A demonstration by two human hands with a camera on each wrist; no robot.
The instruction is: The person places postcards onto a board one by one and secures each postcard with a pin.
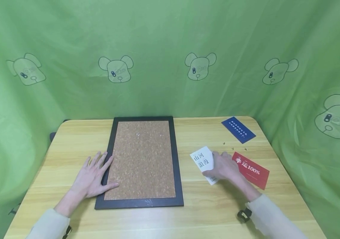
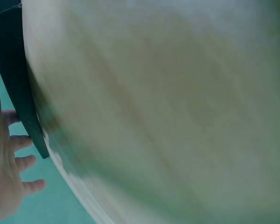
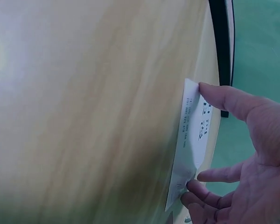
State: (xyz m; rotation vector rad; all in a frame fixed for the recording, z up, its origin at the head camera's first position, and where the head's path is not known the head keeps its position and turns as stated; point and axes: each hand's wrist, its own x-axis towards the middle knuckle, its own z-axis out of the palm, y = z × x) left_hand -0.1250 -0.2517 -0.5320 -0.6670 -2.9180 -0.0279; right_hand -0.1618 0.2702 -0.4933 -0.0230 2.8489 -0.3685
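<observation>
A cork board (image 1: pixel 143 159) with a black frame lies on the table. My left hand (image 1: pixel 89 179) rests on its left edge, fingers spread over the frame and thumb reaching onto the cork; the left wrist view catches the spread fingers (image 2: pixel 24 163) beside the dark frame (image 2: pixel 14 79). Right of the board, a white card (image 1: pixel 203 160) printed with dark characters is held by its opposite edges between the thumb and fingers of my right hand (image 1: pixel 224 166). The right wrist view has the same card (image 3: pixel 189 135) tilted close to the table, the thumb (image 3: pixel 226 98) at one edge.
A red card (image 1: pixel 255 172) lies right of my right hand, and a blue card (image 1: pixel 238 129) sits near the far right table corner. Three tiny metallic pieces (image 1: pixel 232 148) lie between them. Green cloth (image 1: pixel 158 89) hangs behind and beside the table (image 1: pixel 199 219).
</observation>
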